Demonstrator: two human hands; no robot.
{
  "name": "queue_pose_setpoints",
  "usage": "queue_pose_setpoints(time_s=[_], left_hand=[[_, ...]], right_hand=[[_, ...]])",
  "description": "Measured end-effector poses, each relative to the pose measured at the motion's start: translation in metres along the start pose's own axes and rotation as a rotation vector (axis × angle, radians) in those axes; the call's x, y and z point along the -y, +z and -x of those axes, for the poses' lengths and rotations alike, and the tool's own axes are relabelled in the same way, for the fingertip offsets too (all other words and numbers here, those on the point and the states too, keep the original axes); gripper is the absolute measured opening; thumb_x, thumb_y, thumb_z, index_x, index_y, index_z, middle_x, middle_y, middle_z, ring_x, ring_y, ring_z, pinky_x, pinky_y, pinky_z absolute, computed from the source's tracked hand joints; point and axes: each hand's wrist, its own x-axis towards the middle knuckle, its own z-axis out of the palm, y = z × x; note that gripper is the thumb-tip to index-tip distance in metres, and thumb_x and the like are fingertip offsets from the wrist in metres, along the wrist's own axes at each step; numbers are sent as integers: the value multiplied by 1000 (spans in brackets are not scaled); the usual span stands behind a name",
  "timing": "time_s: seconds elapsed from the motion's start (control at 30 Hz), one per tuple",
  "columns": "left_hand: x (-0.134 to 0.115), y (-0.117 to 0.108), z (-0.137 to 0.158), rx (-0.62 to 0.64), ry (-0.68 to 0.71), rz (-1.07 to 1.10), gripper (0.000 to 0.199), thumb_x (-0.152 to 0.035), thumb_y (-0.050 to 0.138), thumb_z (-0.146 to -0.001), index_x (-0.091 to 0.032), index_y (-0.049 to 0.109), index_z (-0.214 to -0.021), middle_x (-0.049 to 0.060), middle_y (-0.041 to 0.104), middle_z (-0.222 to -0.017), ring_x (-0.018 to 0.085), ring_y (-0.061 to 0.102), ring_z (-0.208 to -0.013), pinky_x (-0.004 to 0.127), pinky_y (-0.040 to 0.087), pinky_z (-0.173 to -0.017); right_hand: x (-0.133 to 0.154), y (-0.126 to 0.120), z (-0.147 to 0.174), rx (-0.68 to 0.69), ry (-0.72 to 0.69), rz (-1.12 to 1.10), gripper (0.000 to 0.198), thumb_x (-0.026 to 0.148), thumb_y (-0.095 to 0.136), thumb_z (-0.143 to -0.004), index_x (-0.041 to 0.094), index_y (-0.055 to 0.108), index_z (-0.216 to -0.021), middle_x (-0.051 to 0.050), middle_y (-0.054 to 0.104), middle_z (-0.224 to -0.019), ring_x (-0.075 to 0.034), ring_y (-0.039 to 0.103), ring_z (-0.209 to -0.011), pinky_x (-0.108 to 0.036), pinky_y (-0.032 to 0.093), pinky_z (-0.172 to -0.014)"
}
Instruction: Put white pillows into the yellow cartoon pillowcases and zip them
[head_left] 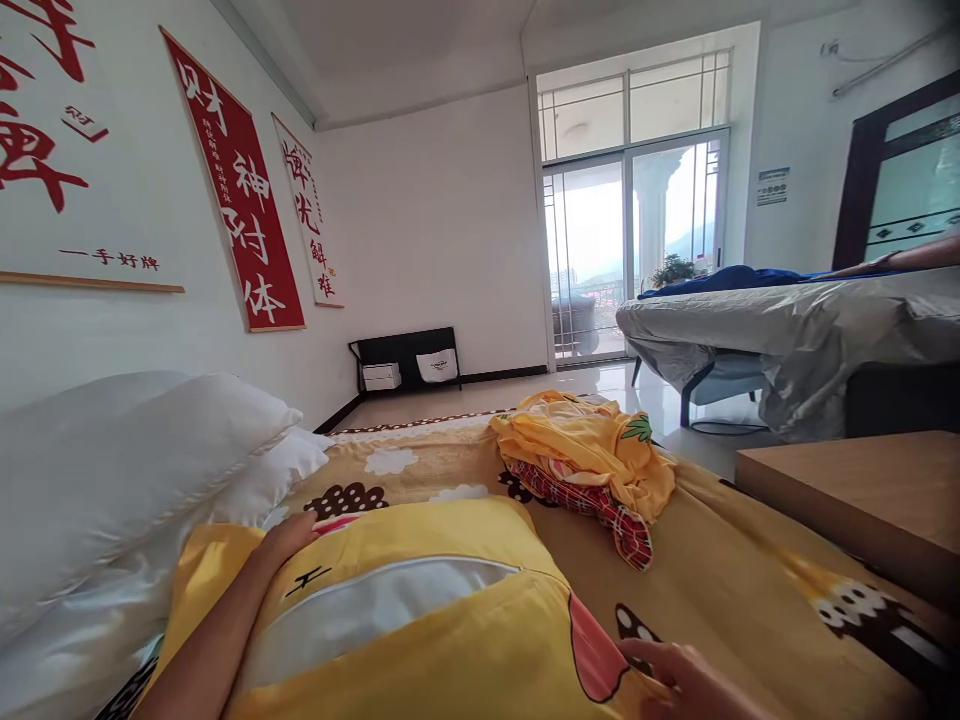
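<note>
- Fingers (306, 524) of the left hand (279, 552) lie over the far edge of a yellow pillowcase (457, 640); their tips are hidden, so whether they grasp it is unclear.
- Right hand (686, 672), blurred and cropped below, touches the pillowcase's right edge; a pinch cannot be made out.
- Pillowcase lies on a brown patterned bedsheet (720, 560), near side cut off, white fabric (375, 610) partly showing through its slit.
- Beyond, crumpled yellow cloth (577, 450) hides its own folds.

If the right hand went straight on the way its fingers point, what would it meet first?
Most likely the pink patch on the yellow cover. The right hand looks already at its edge, though exact contact is hard to judge.
</note>
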Motion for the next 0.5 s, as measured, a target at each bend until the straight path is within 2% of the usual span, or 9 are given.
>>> queue_pose_setpoints(time_s=[0.1,0.17,0.2,0.23,0.27,0.3,0.33,0.4,0.5], left_hand=[[-39,-25,19,-107,131,24,33,-21,40,-84,-17,60,-109,13,63,-120,26,58,-112,40,43,-95],[-79,-33,48,-178,405,139,36,-15,34,-85,-19,60,-109,9,65,-116,20,59,-108,32,42,-96],[-101,-32,64,-154,544,186,36,-14,33,-85,-20,61,-106,7,66,-113,18,60,-105,29,44,-93],[-122,-28,80,-111,692,206,37,-12,33,-84,-21,61,-105,6,66,-112,17,60,-104,27,45,-93],[-141,-20,95,-80,832,194,38,-12,34,-85,-21,60,-110,7,64,-117,18,58,-109,28,43,-97],[-156,-10,106,-74,915,183,40,-14,35,-86,-19,57,-119,8,61,-126,19,54,-118,30,39,-104],[-167,2,115,-63,961,178,43,-15,35,-88,-17,51,-128,10,56,-134,20,48,-126,31,35,-109],[-176,25,123,-48,972,181,48,-18,36,-90,-14,41,-138,11,47,-143,19,39,-135,32,26,-115],[-169,43,124,-15,929,186,48,-23,35,-92,-18,39,-140,10,46,-145,20,35,-138,40,20,-117]], right_hand=[[22,-19,-21,51,-70,138,40,26,53,-65,32,75,-98,-4,72,-85,-26,65,-83,-36,49,-78],[59,-20,-38,6,-161,149,41,31,43,-79,29,72,-109,-6,71,-106,-26,63,-98,-38,46,-88],[82,-15,-47,-32,-200,155,44,33,38,-85,27,67,-118,-7,67,-117,-26,61,-104,-38,44,-92],[106,-6,-55,-69,-213,181,47,36,37,-88,25,60,-127,-9,63,-125,-26,59,-110,-40,42,-95],[128,5,-63,-79,-245,241,51,36,39,-88,21,53,-134,-11,58,-131,-27,54,-117,-41,39,-98],[147,18,-70,-68,-275,312,53,32,41,-87,18,47,-138,-12,56,-134,-27,52,-120,-41,38,-99],[162,30,-77,-65,-296,397,54,25,41,-86,16,44,-140,-13,55,-136,-27,51,-121,-40,38,-99],[178,49,-88,-62,-295,566,49,15,40,-85,16,50,-133,-14,60,-128,-27,53,-118,-39,39,-94],[180,54,-100,-82,-218,687,35,8,37,-85,17,66,-102,-13,70,-101,-28,63,-100,-37,41,-82]])
